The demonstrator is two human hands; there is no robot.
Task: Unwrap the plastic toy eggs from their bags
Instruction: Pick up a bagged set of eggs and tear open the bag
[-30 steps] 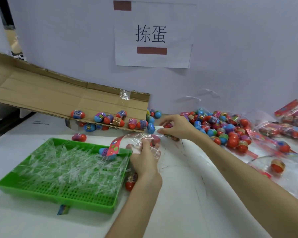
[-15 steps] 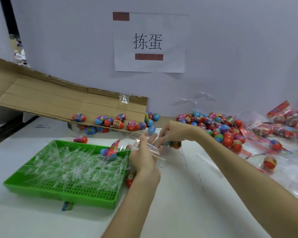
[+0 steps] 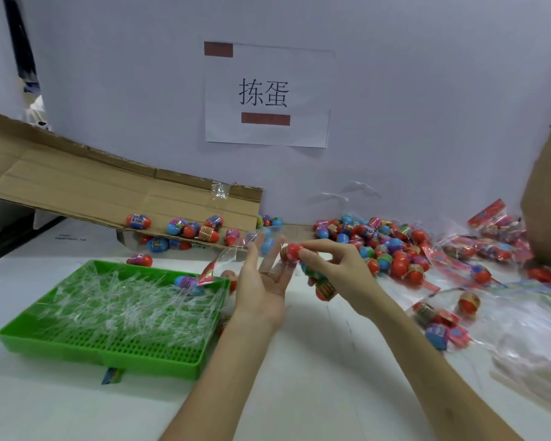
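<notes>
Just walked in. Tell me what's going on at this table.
A person is unwrapping. The right hand grips a few toy eggs, apparently out of the clear bag draped on the left hand's straight fingers. Loose eggs and full bags lie to the right; a green tray holds plastic scraps.

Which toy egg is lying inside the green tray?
The blue and purple egg at the green tray's far right corner, on the clear wrappers; the others are outside it.
</notes>
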